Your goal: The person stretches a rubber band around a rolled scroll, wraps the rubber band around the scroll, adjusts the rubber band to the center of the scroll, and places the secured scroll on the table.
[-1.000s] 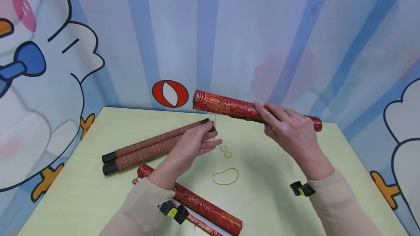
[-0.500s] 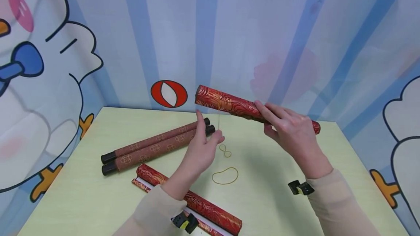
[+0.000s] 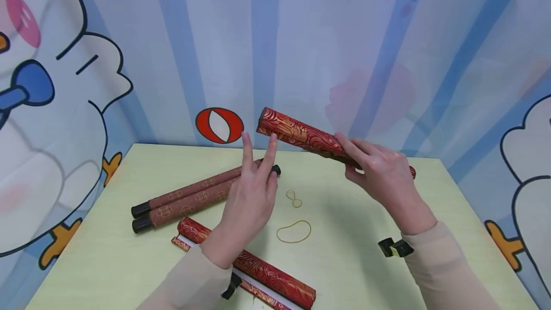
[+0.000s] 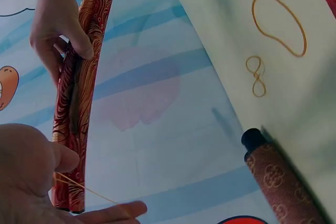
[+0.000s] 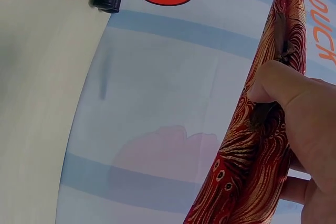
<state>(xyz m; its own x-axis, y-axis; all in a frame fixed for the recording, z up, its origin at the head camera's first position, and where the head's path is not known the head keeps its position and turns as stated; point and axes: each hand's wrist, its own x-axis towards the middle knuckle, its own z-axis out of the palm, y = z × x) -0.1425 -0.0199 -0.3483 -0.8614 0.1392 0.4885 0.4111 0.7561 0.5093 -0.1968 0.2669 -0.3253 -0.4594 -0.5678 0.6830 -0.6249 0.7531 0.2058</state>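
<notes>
My right hand [image 3: 380,176] grips a rolled red-and-gold brocade scroll [image 3: 301,133] around its middle, holding it in the air, its left end tilted up. In the right wrist view my thumb lies across the double roll. My left hand [image 3: 247,200] is raised at the scroll's left end, two fingers straight and spread. A thin yellow rubber band [image 4: 100,195] is looped round that end and stretches to a fingertip of the left hand in the left wrist view.
Two brown patterned scrolls [image 3: 185,200] with black ends lie at the left. Another red scroll [image 3: 275,271] lies partly under my left forearm. A twisted rubber band [image 3: 294,199] and a looser rubber band [image 3: 294,231] lie mid-table. A printed cloth backdrop [image 3: 301,37] stands behind.
My left hand has turned its back to the head view and spread two fingers up, with the band on them. The scroll's left end has risen slightly; the right hand keeps its grip.
</notes>
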